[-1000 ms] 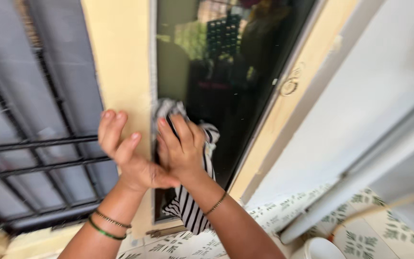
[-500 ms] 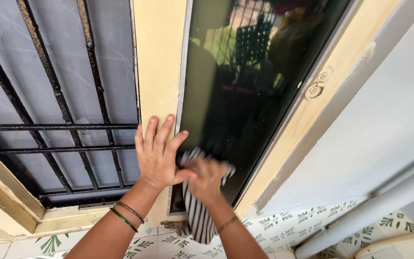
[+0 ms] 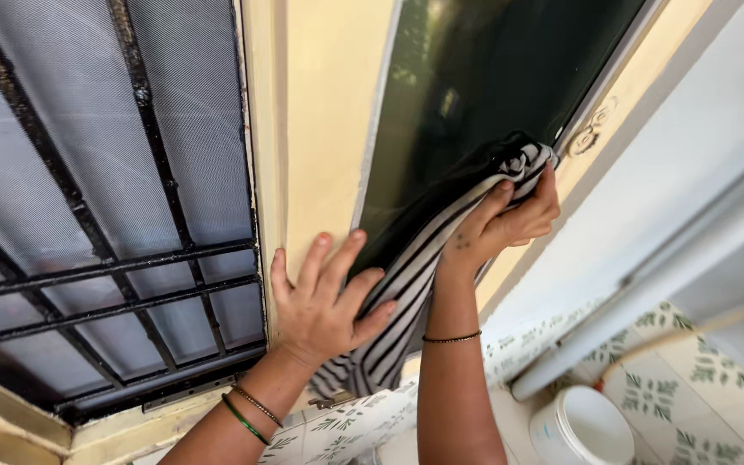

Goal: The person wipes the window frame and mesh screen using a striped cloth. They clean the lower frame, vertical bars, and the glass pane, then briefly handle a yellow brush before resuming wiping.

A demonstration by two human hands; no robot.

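My right hand (image 3: 507, 220) grips a black-and-white striped cloth (image 3: 411, 288) and presses its upper end against the right edge of a dark glass window pane (image 3: 475, 86). The cloth hangs down diagonally across the pane's lower part. My left hand (image 3: 325, 297) lies flat with fingers spread on the cream window frame (image 3: 325, 129), its fingertips touching the pane's left edge and its thumb side against the cloth. Both wrists wear thin bangles.
A black metal grille with mesh (image 3: 105, 215) fills the opening to the left. A round latch (image 3: 592, 129) sits on the frame at the right. Below run green-patterned tiles (image 3: 673, 396), a white pipe (image 3: 647, 293) and a white bucket (image 3: 580, 428).
My right hand has swept the cloth from the pane's lower left up to its right edge. My left hand stayed flat on the frame. The view shifted slightly.
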